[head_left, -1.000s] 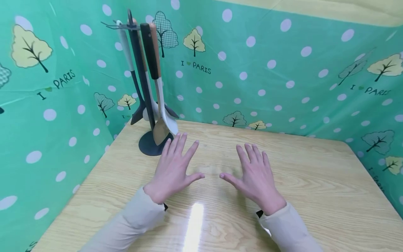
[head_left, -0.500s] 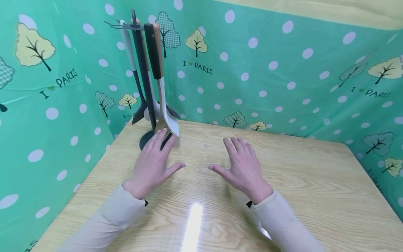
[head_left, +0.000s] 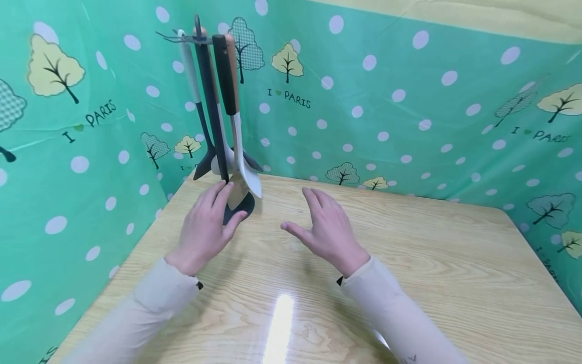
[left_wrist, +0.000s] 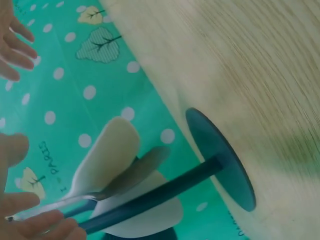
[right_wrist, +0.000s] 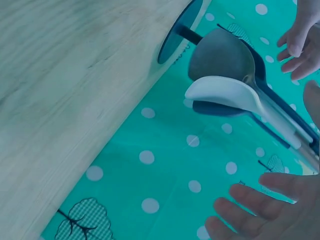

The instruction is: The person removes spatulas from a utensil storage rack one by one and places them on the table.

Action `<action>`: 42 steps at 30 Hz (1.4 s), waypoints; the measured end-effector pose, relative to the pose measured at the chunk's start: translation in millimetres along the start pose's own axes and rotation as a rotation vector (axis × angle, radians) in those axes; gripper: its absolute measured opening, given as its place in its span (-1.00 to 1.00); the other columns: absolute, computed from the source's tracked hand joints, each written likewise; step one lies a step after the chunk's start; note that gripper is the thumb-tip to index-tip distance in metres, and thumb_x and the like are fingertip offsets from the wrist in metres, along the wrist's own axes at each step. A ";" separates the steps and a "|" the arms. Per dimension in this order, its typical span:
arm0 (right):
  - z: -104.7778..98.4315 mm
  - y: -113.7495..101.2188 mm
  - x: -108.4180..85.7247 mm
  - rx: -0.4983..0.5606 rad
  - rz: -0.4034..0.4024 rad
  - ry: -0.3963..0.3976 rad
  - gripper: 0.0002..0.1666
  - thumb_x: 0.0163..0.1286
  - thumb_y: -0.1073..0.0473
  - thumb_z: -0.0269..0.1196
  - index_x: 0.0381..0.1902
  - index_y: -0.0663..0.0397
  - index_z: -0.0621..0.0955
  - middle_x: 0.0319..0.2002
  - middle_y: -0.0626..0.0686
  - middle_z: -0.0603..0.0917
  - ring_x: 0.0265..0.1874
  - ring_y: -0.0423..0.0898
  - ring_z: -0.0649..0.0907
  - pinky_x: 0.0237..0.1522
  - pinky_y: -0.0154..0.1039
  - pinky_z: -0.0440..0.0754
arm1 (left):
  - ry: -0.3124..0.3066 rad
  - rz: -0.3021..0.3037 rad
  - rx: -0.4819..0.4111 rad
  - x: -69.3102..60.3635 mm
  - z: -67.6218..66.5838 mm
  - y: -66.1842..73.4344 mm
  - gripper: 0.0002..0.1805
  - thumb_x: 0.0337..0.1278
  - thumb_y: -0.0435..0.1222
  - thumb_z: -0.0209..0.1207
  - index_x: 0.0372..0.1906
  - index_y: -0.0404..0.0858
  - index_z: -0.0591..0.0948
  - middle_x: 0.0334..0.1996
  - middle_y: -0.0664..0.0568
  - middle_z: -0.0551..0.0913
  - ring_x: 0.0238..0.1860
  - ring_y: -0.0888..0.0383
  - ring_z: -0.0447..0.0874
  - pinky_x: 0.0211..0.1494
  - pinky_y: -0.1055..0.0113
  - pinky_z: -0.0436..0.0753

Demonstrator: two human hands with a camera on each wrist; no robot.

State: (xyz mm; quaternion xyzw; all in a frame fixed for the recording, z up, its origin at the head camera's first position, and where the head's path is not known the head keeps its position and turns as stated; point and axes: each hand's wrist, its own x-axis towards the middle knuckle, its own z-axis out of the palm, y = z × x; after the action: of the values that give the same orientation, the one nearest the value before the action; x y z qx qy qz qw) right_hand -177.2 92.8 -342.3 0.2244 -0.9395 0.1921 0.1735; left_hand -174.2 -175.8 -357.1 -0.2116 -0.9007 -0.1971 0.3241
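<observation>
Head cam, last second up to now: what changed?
Left hand and right hand both moved left and slightly forward, the left now partly covering the base of the utensil stand. Their fingers drew closer together. Nothing visibly gripped or let go. Stand and hanging utensils stayed put.

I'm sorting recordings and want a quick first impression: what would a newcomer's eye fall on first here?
Probably the green dotted cloth across the background. Next, the tall black stand hung with utensils, toward the table's back left corner. Then the left hand, close to the stand, and the right hand, thumb spread, over the table's middle.
</observation>
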 end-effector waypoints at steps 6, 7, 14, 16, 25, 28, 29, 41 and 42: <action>8.7 -11.4 20.0 0.054 -0.030 0.001 0.08 0.19 -0.48 0.13 0.42 0.12 0.22 0.30 0.17 0.38 0.26 0.09 0.41 0.24 0.02 0.42 | 0.067 -0.074 -0.062 1.0 5.4 -13.2 -0.43 0.16 -0.27 0.26 0.21 -0.46 0.41 0.14 -0.30 0.46 0.14 -0.19 0.45 0.13 -0.08 0.54; 11.1 -13.2 22.8 0.059 -0.041 0.006 0.07 0.19 -0.47 0.15 0.41 0.13 0.23 0.29 0.16 0.39 0.25 0.08 0.41 0.24 0.00 0.43 | 0.075 -0.089 -0.073 1.0 6.5 -15.4 -0.45 0.17 -0.29 0.26 0.20 -0.46 0.41 0.13 -0.30 0.47 0.14 -0.18 0.45 0.14 -0.07 0.53; 26.8 -24.0 38.5 0.109 -0.093 0.059 -0.06 0.24 -0.33 0.22 0.35 0.17 0.30 0.23 0.16 0.45 0.20 0.04 0.47 0.16 -0.05 0.52 | 0.135 -0.151 -0.151 11.8 11.5 -25.1 -0.55 0.24 -0.32 0.19 0.15 -0.47 0.44 0.06 -0.30 0.49 0.02 -0.16 0.51 0.06 -0.04 0.56; 31.4 -27.1 43.5 0.117 -0.104 0.063 -0.09 0.26 -0.31 0.21 0.35 0.18 0.31 0.23 0.16 0.46 0.19 0.04 0.47 0.16 -0.06 0.52 | 0.140 -0.168 -0.164 16.4 13.4 -27.2 -0.57 0.26 -0.32 0.17 0.15 -0.47 0.44 0.04 -0.30 0.49 -0.03 -0.16 0.52 0.01 -0.04 0.58; 41.2 -47.0 77.2 0.334 -0.064 0.043 -0.32 0.39 -0.16 0.14 0.28 0.16 0.38 0.12 0.14 0.52 0.07 -0.03 0.53 0.07 -0.19 0.57 | 0.182 -0.298 -0.234 38.7 24.0 -37.1 -0.63 0.26 -0.44 0.12 0.12 -0.51 0.44 -0.04 -0.32 0.49 -0.05 -0.19 0.52 0.04 -0.01 0.58; 44.3 -50.9 89.3 0.455 -0.058 0.079 -0.46 0.42 -0.01 0.16 0.21 0.18 0.43 0.03 0.16 0.56 -0.02 -0.01 0.58 0.00 -0.31 0.59 | 0.178 -0.338 -0.250 43.4 27.2 -39.4 -0.61 0.27 -0.43 0.12 0.15 -0.51 0.43 -0.04 -0.32 0.49 -0.02 -0.18 0.50 0.07 -0.01 0.58; 45.4 -51.9 92.9 0.493 -0.058 0.094 -0.50 0.42 0.03 0.17 0.20 0.20 0.44 0.00 0.16 0.57 -0.05 -0.02 0.60 -0.01 -0.35 0.59 | 0.177 -0.346 -0.250 44.9 28.1 -40.3 -0.61 0.27 -0.43 0.11 0.15 -0.51 0.43 -0.04 -0.32 0.50 -0.01 -0.18 0.49 0.08 -0.01 0.57; 50.6 -78.3 120.9 0.707 0.074 0.135 -0.57 0.43 0.12 0.15 0.20 0.10 0.45 0.03 0.04 0.57 0.00 -0.13 0.58 0.09 -0.36 0.55 | 0.213 -0.437 -0.344 54.2 39.8 -48.0 -0.64 0.30 -0.38 0.09 0.13 -0.46 0.48 -0.06 -0.26 0.54 0.00 -0.11 0.51 0.09 0.07 0.60; 51.3 -80.2 122.8 0.714 0.085 0.127 -0.57 0.43 0.11 0.15 0.21 0.09 0.44 0.06 0.03 0.56 0.03 -0.12 0.57 0.12 -0.33 0.55 | 0.214 -0.453 -0.358 54.6 40.7 -49.3 -0.66 0.30 -0.38 0.09 0.12 -0.46 0.49 -0.06 -0.26 0.54 -0.01 -0.10 0.52 0.09 0.08 0.60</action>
State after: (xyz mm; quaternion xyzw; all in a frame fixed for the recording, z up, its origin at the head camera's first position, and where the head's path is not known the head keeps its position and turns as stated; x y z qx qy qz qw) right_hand -253.4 -39.6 -313.4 0.2194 -0.8091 0.5285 0.1339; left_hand -257.9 -183.0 -360.4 -0.0371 -0.8366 -0.4413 0.3225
